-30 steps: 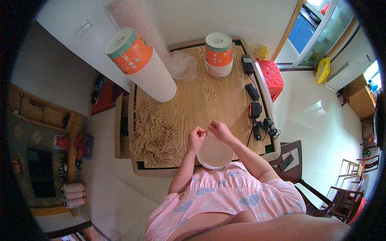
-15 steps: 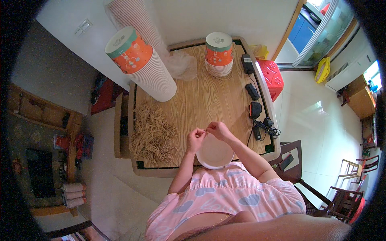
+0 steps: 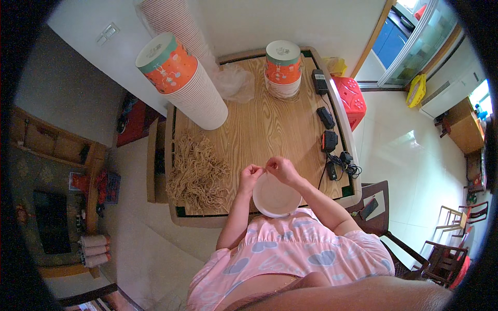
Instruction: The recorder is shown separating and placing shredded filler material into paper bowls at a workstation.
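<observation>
the person's left hand (image 3: 250,175) and right hand (image 3: 280,167) meet over the far rim of a white paper bowl (image 3: 276,197), which sits at the near edge of the wooden tabletop (image 3: 259,129), close to the body. both hands are pinched shut, fingertips almost touching each other; they seem to grip something thin between them, perhaps a strand of string, but it is too small to tell.

the bowl looks light and thin-walled, likely to dent if squeezed, so the rim seems the safest place to hold it. the tan strings (image 3: 197,171) piled left of the bowl look soft, limp and prone to tangle; a single strand would best be taken near its end.

far left of the bowl stands a tall leaning stack of orange cups (image 3: 181,83), with a shorter stack (image 3: 283,70) straight beyond the bowl and crumpled clear plastic (image 3: 233,83) between the two. right of the bowl lie black chargers and cables (image 3: 332,150) along the tabletop's edge. a red stool (image 3: 350,96) stands past that edge.
</observation>
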A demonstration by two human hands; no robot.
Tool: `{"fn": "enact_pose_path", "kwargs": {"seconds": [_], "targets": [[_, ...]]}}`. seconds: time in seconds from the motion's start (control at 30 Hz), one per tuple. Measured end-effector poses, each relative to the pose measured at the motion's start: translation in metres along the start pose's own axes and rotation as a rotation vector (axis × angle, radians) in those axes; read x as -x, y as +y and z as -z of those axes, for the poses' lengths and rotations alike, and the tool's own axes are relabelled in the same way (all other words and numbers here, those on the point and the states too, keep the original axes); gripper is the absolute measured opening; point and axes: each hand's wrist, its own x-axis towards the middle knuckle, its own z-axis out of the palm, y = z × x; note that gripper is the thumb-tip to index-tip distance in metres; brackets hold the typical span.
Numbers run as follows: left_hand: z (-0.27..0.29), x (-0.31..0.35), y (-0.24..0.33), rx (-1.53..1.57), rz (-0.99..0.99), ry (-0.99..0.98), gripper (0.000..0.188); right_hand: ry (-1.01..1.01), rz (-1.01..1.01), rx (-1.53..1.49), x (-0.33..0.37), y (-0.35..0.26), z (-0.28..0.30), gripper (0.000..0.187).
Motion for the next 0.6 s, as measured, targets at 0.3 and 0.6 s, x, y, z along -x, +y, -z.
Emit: {"fn": "enact_pose_path", "kwargs": {"seconds": [0.3, 0.6], "targets": [[-0.001, -0.006, 0.0, -0.022, 0.06, 0.095, 0.004, 0.103, 0.38, 0.338, 0.002, -0.016, 0.003, 0.007], [-0.018, -0.007, -0.014, -0.214, -0.176, 0.248, 0.005, 0.122, 0.332, 0.402, 0.002, -0.012, -0.004, 0.009]]}}
